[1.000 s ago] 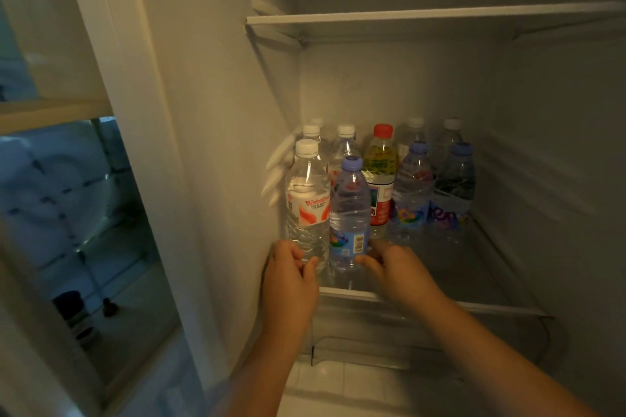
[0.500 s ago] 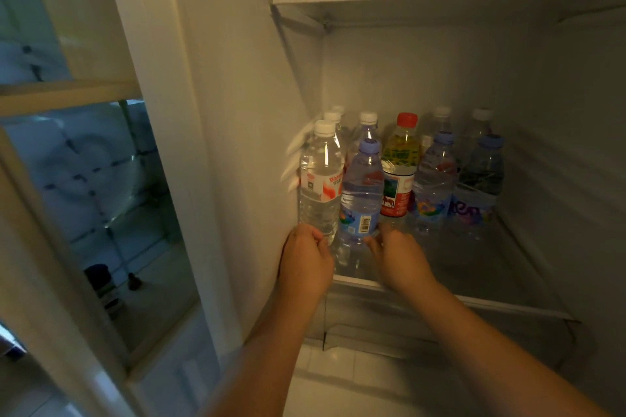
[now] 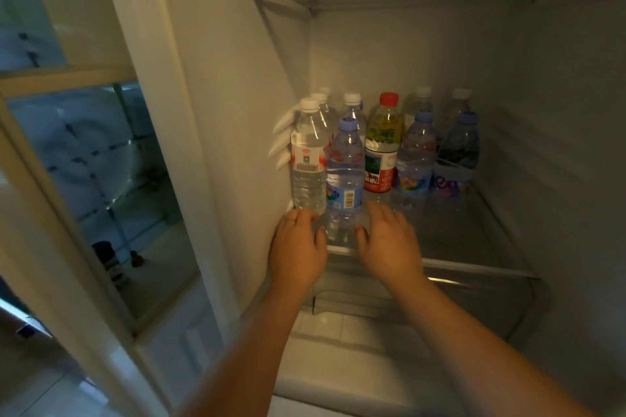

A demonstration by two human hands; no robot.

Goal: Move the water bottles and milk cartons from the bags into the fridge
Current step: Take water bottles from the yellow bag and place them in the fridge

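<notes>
Our left hand (image 3: 298, 247): at the foot of the white-capped bottle (image 3: 308, 159); grip we cannot tell.
Our right hand (image 3: 389, 244): fingers spread loose, beside the blue-capped bottle (image 3: 345, 173).

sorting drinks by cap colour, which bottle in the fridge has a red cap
The bottle with the yellow-green and red label, in the middle of the group. It alone has a red cap; the other bottles have white or purple caps.

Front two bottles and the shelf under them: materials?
White-capped bottle and blue-capped bottle: clear glossy plastic, likely PET; ribbed see-through walls, printed labels. Shelf: looks like clear glass or plastic with a pale trim; bottles reflect in it.
</notes>
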